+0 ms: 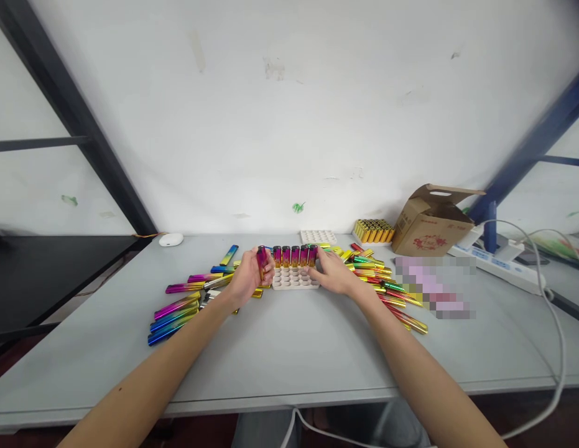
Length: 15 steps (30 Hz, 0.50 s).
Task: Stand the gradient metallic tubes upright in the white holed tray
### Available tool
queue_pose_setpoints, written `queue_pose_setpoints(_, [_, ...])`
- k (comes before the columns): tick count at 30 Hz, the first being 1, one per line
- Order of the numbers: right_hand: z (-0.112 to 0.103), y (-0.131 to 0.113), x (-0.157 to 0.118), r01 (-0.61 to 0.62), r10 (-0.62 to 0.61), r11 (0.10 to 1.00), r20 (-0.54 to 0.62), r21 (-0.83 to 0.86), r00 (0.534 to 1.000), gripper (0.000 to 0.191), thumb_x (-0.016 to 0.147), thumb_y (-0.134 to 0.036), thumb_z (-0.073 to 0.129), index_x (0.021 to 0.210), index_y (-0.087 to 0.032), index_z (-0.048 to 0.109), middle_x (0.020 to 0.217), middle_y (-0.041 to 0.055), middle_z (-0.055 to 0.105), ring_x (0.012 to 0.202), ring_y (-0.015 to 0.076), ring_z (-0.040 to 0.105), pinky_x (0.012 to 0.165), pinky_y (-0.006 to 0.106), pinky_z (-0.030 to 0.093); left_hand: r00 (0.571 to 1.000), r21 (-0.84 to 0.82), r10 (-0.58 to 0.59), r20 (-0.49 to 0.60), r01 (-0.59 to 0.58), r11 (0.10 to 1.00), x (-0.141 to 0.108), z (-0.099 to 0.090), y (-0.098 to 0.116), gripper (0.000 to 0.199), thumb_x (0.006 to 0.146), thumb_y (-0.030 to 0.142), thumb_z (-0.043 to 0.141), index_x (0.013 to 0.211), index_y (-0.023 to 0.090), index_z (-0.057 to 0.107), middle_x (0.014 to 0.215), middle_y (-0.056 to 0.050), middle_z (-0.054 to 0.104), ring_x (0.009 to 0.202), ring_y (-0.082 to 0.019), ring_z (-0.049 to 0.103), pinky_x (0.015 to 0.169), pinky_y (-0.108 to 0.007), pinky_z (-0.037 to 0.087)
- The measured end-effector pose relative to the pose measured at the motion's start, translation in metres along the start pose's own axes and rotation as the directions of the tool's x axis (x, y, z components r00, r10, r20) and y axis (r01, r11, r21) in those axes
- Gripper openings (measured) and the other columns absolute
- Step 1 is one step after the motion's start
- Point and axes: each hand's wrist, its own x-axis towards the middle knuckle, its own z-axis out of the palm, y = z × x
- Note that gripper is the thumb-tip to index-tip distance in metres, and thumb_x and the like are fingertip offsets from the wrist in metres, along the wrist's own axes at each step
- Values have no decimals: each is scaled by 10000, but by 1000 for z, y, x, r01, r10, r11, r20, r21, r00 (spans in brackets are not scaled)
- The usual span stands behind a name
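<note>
At tabletop (pixel 280 358) ctr: white tray (pixel 296 284) w/ row of 5 purple-gold lighters (pixel 295 256) upright along its 12 o'clock side, bare holes nearer the person. L hand (pixel 246 278) at tray's 9-10 o'clock, grip clenched on one more lighter, the held unit (pixel 262 261), approx upright, dark end up, just beside the row. R hand (pixel 334 272) at 3 o'clock: grip released, thumb + fingers spread around row's R end; can't tell if fingertips actually touch the last unit.

Loose shiny pcs, L pile (pixel 175 320), 8-10 o'clock: blue, magenta, silver, gold. R pile (pixel 380 274), 2-4 o'clock: mostly red, green, gold.

Spare white tray (pixel 318 236) at 1 o'clock by wall (pixel 252 124). Tray of gold units (pixel 375 232) at 2 o'clock, next to open cardboard box (pixel 426 231). Pwr strip (pixel 499 264) further out, approx 3 o'clock. White case (pixel 170 239) at 10 o'clock.
</note>
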Motion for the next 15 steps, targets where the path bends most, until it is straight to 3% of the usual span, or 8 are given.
queue_pose_setpoints(4, [-4,0,-2,-22,22,1000,0,20,1000,794,867,-582,502,1423,-46,315,1219,224,604,1170,363,515,973,444,380,999,-9,53,-7,-53,999,-2,0,4,301,918,483,357,856,206,458,678,19,495,483,-101,423,444,-217,359])
queue_pose_setpoints(8, [-6,-3,-4,-22,21,999,26,36,999,857,833,-603,543,1457,-75,286,1243,207,596,1213,366,490,1012,447,354,993,20,112,-46,-111,994,-1,-1,4,270,894,472,450,861,205,465,769,-3,577,526,-119,516,501,-260,439])
queue_pose_setpoints(12, [-6,-5,-5,-37,34,998,56,46,998,925,804,-632,567,1472,-70,262,1326,226,540,1266,395,444,1040,466,332,960,270,210,-182,-157,950,5,-6,-3,371,861,552,539,871,181,544,824,-23,613,713,-156,608,667,-294,503])
queue_pose_setpoints(15, [-4,-5,-4,-28,25,998,57,53,998,889,811,-610,572,1467,-87,281,1343,218,532,1268,393,443,1038,474,335,918,533,335,-210,-180,827,8,-10,-6,432,844,594,549,908,173,621,861,-34,649,845,-180,615,781,-300,493])
